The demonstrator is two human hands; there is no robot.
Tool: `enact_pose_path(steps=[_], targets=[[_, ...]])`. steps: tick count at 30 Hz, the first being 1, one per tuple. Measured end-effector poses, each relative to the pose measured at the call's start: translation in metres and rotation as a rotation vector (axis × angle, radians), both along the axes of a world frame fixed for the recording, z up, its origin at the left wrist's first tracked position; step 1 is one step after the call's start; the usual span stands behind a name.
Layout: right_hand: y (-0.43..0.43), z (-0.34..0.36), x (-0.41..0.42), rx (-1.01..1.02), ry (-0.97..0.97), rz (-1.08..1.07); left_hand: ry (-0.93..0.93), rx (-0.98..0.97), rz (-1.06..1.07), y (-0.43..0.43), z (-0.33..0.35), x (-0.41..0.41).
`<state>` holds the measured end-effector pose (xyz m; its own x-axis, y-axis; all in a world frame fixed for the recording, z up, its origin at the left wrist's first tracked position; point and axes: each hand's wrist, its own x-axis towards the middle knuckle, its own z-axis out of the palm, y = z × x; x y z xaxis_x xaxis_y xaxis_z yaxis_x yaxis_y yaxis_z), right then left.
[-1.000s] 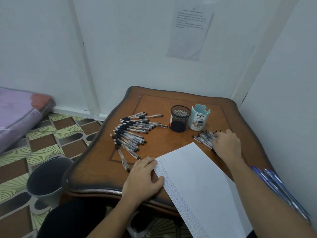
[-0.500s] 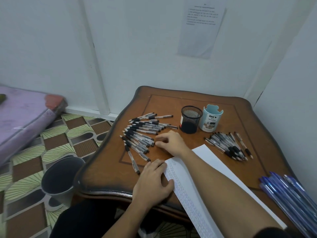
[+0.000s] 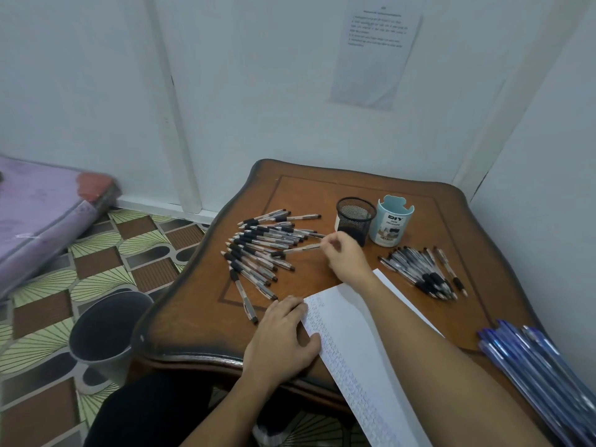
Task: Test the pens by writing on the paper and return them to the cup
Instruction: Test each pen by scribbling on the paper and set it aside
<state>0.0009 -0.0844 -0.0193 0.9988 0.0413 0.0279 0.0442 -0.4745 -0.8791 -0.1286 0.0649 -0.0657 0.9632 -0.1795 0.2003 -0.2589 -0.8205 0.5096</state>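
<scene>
A wooden table (image 3: 200,321) carries a white sheet of paper (image 3: 351,337) with rows of small scribbles along its left edge. My left hand (image 3: 280,340) lies flat on the paper's near left corner. My right hand (image 3: 345,256) pinches the end of one pen (image 3: 301,249) lifted from the fanned pile of black-grip pens (image 3: 258,250) at the table's left. A second pile of pens (image 3: 425,272) lies at the right. A black mesh cup (image 3: 354,219) and a pale blue cup (image 3: 390,224) stand at the back.
A bundle of blue pens (image 3: 541,379) juts in at the lower right. A grey bin (image 3: 103,330) stands on the patterned floor left of the table, and a purple mattress (image 3: 38,214) lies farther left. White walls close off the back and right.
My right hand left the right pen pile, crossed to the left pile and took hold of one pen. My left hand has stayed on the paper. The view shifted slightly.
</scene>
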Motion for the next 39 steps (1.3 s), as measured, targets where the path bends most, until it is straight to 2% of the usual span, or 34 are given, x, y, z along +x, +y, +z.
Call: enact_pose_path(steps=[5, 8, 12, 17, 22, 26, 31, 34, 39], targets=[[-0.030, 0.021, -0.012, 0.649, 0.099, -0.255, 0.027, 0.015, -0.010, 0.001, 0.002, -0.001], [-0.041, 0.026, -0.024, 0.825, 0.122, -0.325, 0.036, 0.001, -0.007, 0.000, 0.003, -0.002], [-0.050, 0.019, -0.035, 0.775, 0.108, -0.361, 0.047, 0.006, -0.011, 0.000, 0.005, -0.003], [-0.056, 0.021, -0.048, 0.714, 0.039, -0.269, 0.059, 0.013, -0.004, 0.000, 0.003, -0.002], [-0.059, 0.019, -0.052, 0.814, 0.053, -0.206, 0.046, -0.017, -0.007, -0.001, 0.005, -0.003], [-0.056, 0.013, -0.055, 0.922, 0.142, -0.203, 0.055, -0.002, -0.012, -0.001, 0.007, -0.003], [-0.050, -0.001, -0.065, 0.658, 0.219, -0.147, 0.051, 0.015, -0.015, -0.001, 0.005, -0.002], [-0.044, -0.009, -0.070, 0.586, 0.179, -0.020, 0.023, 0.000, -0.009, -0.001, 0.004, -0.002], [-0.032, -0.020, -0.074, 0.491, 0.160, 0.031, 0.025, 0.021, -0.008, -0.001, 0.002, -0.001]])
